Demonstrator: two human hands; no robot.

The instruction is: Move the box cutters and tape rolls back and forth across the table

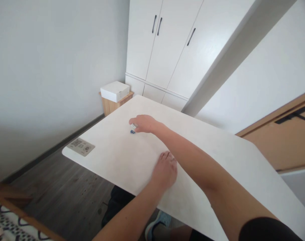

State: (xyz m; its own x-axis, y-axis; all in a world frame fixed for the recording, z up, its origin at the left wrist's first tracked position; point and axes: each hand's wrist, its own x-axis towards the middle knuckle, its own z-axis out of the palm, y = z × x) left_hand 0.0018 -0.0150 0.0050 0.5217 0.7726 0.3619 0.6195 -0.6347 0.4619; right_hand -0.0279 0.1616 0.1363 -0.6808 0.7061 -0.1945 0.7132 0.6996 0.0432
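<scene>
closest to the camera, a dark sleeve (265, 229) fills the lower right corner, and out of it the right forearm (207, 167) stretches over the white table (112, 160). as to progress, a grasp seems to be made: the right hand (145, 124) appears to pinch a small white piece (134, 126) between thumb and forefinger, and letting go of it is not yet done. the piece is too small to identify, so how much else is finished or left cannot be judged. it sits at the fingertips, at the left end of the hand as seen, over the far half of the tabletop. just below it in the view is a small blue piece (132, 132); whether the two touch, or whether the blue one lies on the surface, i cannot tell. the left hand (164, 171) rests on the table, nearer the body and beside the right forearm, well apart from both pieces. its fingers are bent and lie side by side, back of the hand up; the palm is hidden, so i cannot tell whether anything is under it. a printed sticker (80, 147) lies near the left corner of the table, away from both hands.
</scene>
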